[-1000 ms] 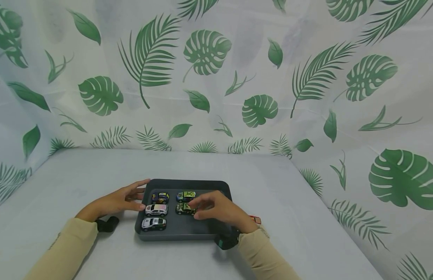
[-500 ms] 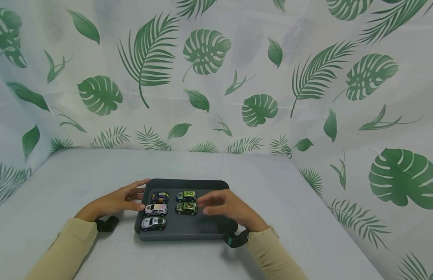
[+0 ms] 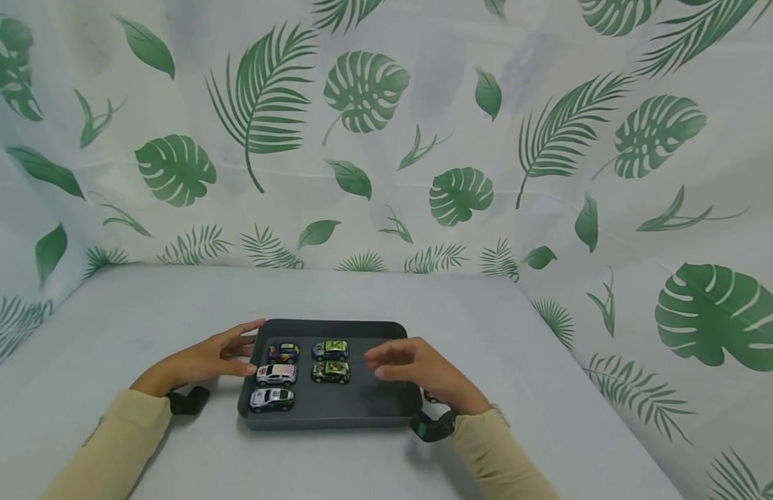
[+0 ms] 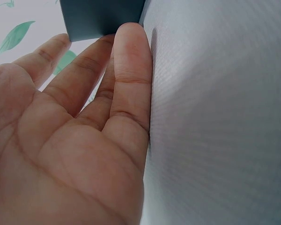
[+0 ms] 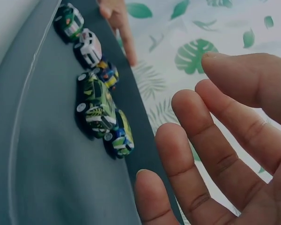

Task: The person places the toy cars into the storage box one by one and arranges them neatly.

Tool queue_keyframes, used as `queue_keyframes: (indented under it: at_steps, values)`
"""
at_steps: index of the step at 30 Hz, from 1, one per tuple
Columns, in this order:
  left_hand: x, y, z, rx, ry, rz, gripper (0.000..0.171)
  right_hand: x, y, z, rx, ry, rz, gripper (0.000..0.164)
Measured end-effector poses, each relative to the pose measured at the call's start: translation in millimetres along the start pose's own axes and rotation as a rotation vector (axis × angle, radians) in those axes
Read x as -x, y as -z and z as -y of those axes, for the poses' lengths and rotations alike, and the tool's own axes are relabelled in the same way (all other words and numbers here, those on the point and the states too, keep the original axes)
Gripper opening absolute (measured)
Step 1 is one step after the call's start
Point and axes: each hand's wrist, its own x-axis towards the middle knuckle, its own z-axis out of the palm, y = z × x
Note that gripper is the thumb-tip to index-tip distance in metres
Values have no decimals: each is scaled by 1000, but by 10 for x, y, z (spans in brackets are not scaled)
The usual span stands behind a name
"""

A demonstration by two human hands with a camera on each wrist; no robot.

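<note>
A dark grey tray (image 3: 380, 410) lies on the white table with several toy cars in two columns. On its left stand a purple-and-yellow car (image 3: 283, 353), a white car with a pink checked roof (image 3: 276, 375) and a silver-white car (image 3: 271, 399). Beside them are a yellow-green car (image 3: 330, 350) and a green camouflage car (image 3: 330, 373). My left hand (image 3: 214, 361) touches the tray's left side with extended fingers, the fingertips (image 4: 131, 40) against its wall. Over the tray's right half hovers my right hand (image 3: 424, 368), fingers spread and holding nothing, to the right of the camouflage car.
The tray's rim rises around the cars. A leaf-printed cloth (image 3: 373, 208) hangs behind the table (image 3: 173, 298) and along its sides. Each wrist carries a black camera; the right one (image 3: 433, 427) hangs by the tray's front right corner.
My right hand has drawn back to the right from the camouflage car, which stays in place. The orange car seen behind that wrist earlier is now mostly hidden. My left hand keeps its place.
</note>
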Motion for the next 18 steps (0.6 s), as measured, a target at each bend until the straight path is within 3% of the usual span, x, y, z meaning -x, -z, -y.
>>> queue_keyframes:
  at_steps: [18]
  values:
    - [-10, 2, 9, 10, 0, 2, 104, 195, 180, -14, 65, 1, -100, 42]
